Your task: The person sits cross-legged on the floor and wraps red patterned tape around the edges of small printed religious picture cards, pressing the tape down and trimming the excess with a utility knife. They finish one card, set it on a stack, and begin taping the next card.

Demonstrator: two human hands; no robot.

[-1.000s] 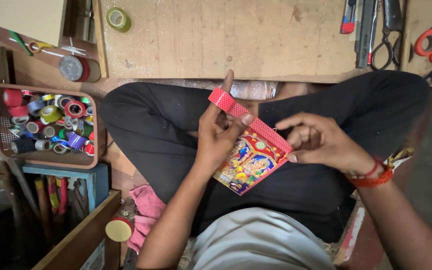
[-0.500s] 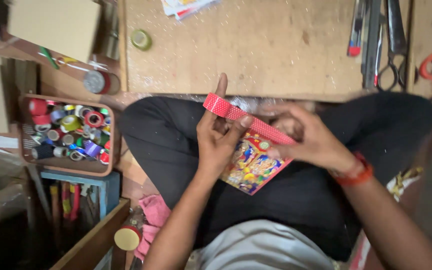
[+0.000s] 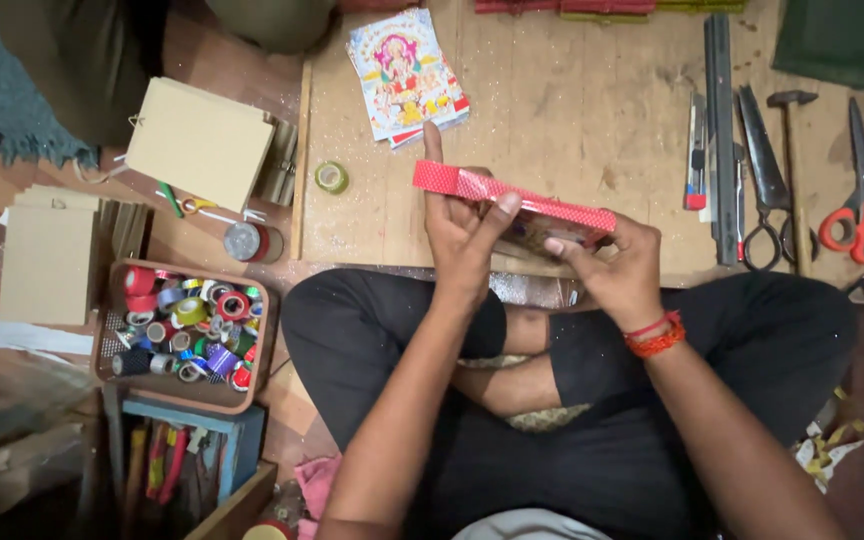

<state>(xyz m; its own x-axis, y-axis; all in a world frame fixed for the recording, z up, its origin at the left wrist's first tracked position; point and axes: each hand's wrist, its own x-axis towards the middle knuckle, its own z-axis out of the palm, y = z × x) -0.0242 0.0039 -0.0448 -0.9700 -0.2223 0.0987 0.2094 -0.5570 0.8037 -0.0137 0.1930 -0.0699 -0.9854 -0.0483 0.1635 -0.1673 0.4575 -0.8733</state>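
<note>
Person sits cross-legged in black trousers (image 3: 712,400); left hand (image 3: 462,235) pinches the red dotted card (image 3: 512,195) between thumb and fingers, index pointing up, and right hand (image 3: 617,265), red thread band at the wrist, grips the card's right end from below, card held flat just over the near edge of the wooden board (image 3: 592,110). Left on the floor, basket of tape rolls (image 3: 187,335). Further out on the board: small tape roll (image 3: 331,177), stack of picture cards (image 3: 407,75), black scissors (image 3: 767,190), red-handled scissors (image 3: 857,200).
</note>
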